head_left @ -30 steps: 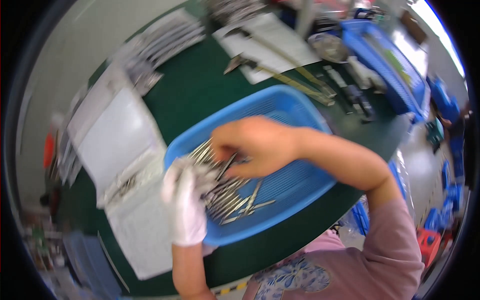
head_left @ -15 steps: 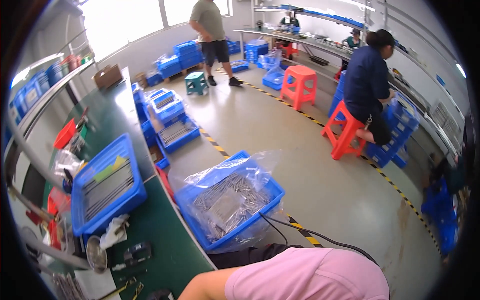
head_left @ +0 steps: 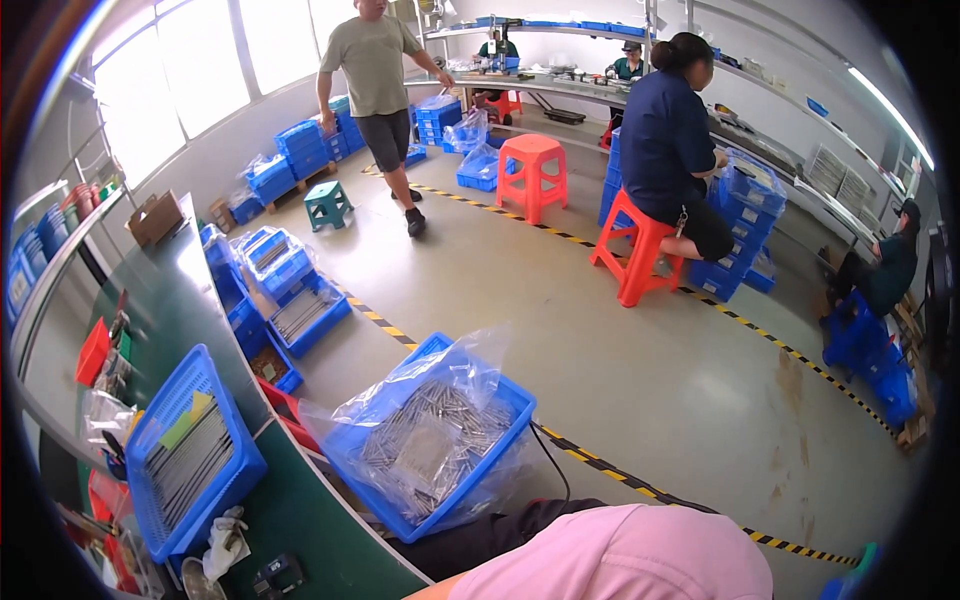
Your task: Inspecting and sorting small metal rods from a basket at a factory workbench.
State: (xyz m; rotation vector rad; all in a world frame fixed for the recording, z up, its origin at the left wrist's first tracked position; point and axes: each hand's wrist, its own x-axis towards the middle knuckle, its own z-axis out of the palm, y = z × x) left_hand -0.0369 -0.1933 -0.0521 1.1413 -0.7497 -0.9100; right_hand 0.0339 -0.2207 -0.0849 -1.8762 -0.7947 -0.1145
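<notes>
Neither of my hands shows in the head view; only my pink-sleeved shoulder (head_left: 620,560) fills the lower edge. Closest to it, a blue crate (head_left: 505,440) stands on the floor, lined with a clear plastic bag and full of thin metal rods. To the left runs a green workbench (head_left: 300,520). On it sits a blue basket (head_left: 150,430) with rows of metal pieces, and a crumpled white glove (head_left: 225,540) lies beside that basket.
More blue crates (head_left: 290,300) line the floor along the bench. A person in an olive shirt (head_left: 375,70) walks at the back. Another in dark blue (head_left: 670,150) sits on a red stool (head_left: 635,260). A third person (head_left: 885,270) sits at the far right. Yellow-black tape (head_left: 640,490) crosses the floor.
A second ago both hands were in a blue basket of metal pieces on the bench. The view has swung away to the floor and the hands have left the picture.
</notes>
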